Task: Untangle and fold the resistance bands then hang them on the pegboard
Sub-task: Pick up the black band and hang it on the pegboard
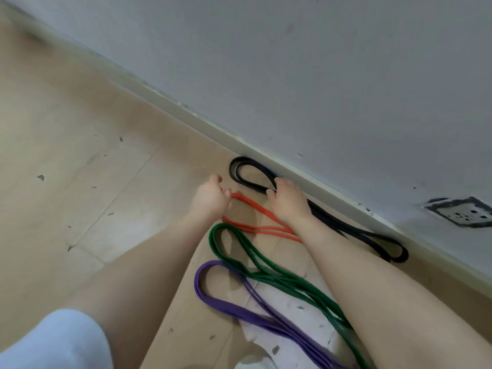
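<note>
Several folded resistance bands lie side by side on the floor along the wall. The black band (346, 227) lies closest to the skirting; my right hand (286, 202) grips its strands near the looped end. Beside it, the orange band (262, 211) has its looped end pinched by my left hand (210, 199). The green band (266, 272) and the purple band (239, 310) lie nearer to me, untouched. No pegboard is in view.
A grey wall (319, 75) with a pale skirting board (186, 107) runs diagonally across the view. A wall socket (463, 211) sits at the right. The tiled floor (80, 169) spreads to the left. My white sleeve (58, 342) shows at the bottom left.
</note>
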`<act>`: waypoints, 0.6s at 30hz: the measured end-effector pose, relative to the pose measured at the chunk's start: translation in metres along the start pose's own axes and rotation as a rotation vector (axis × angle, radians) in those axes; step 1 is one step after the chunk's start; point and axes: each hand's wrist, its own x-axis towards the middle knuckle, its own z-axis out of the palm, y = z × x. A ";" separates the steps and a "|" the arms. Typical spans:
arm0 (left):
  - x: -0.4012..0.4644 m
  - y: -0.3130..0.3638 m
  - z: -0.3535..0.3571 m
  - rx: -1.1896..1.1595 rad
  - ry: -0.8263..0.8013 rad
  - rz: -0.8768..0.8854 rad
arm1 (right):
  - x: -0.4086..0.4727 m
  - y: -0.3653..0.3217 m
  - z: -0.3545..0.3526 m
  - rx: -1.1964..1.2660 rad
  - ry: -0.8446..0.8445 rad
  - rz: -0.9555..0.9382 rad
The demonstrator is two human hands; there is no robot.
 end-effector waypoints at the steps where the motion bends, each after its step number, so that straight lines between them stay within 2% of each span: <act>1: 0.013 0.000 0.009 -0.021 0.023 -0.024 | 0.013 0.003 0.008 -0.022 0.006 -0.013; 6: 0.067 0.015 0.045 -0.052 0.139 -0.076 | 0.064 0.021 0.042 -0.086 0.067 -0.047; 11: 0.094 0.016 0.071 0.069 0.260 -0.110 | 0.083 0.029 0.054 -0.084 0.166 -0.045; 18: 0.084 0.005 0.075 -0.257 0.290 -0.057 | 0.080 0.020 0.052 -0.149 0.241 -0.084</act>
